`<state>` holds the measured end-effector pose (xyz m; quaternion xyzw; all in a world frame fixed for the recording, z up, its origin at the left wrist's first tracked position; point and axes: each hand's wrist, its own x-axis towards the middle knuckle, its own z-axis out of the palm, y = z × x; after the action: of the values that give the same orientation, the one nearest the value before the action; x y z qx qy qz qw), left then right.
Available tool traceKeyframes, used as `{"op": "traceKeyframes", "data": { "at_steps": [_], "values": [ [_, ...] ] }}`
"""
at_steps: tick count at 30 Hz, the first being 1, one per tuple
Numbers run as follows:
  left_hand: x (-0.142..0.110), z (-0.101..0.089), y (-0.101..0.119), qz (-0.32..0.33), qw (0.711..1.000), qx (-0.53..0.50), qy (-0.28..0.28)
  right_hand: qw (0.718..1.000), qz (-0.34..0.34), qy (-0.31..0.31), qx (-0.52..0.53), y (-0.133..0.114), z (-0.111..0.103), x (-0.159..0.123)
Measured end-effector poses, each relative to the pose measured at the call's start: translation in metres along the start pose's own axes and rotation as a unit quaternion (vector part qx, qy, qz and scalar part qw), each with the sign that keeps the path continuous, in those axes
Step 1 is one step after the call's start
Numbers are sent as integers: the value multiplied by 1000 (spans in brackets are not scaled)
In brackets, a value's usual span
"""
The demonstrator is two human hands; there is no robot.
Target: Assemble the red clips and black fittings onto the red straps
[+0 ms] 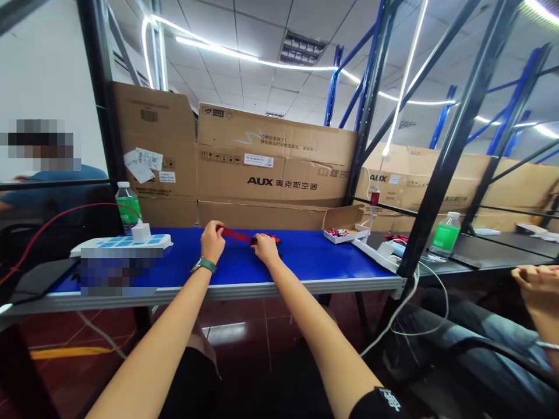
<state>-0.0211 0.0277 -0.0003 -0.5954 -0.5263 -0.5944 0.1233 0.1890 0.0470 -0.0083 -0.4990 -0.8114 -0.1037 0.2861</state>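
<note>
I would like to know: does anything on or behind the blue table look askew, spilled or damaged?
Only slightly: the overlapping white labels on the left cardboard panel sit at a slant, while the print above them runs straight. I see no spill on the blue table.

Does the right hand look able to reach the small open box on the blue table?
Probably yes: mostly blue tabletop lies between the right hand and the open box, though that hand appears to hold the red strip.

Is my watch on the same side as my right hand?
No, the watch with the green band is on the wrist of your left hand, which grips one end of the red strip.
</note>
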Motion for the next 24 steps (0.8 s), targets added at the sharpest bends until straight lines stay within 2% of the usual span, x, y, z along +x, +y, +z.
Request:
{"op": "traceKeyframes", "data": {
  "at_steps": [3,9,14,17,20,24],
  "values": [
    [2,-2,1,-5,996,-9,86,1000,21,12,13,3,0,0],
    [4,-2,3,-24,989,-75,122,999,43,5,13,3,-1,-1],
    [9,-10,-1,-50,962,-92,253,992,120,39,-19,12,-8,-6],
    [18,-17,7,-31,965,-127,229,979,183,73,-46,17,-12,-8],
    [30,-23,27,4,976,-146,160,969,229,76,-61,19,-11,-10],
    [47,-15,40,5,975,-155,162,966,250,44,-40,20,-8,-11]
  ]
}}
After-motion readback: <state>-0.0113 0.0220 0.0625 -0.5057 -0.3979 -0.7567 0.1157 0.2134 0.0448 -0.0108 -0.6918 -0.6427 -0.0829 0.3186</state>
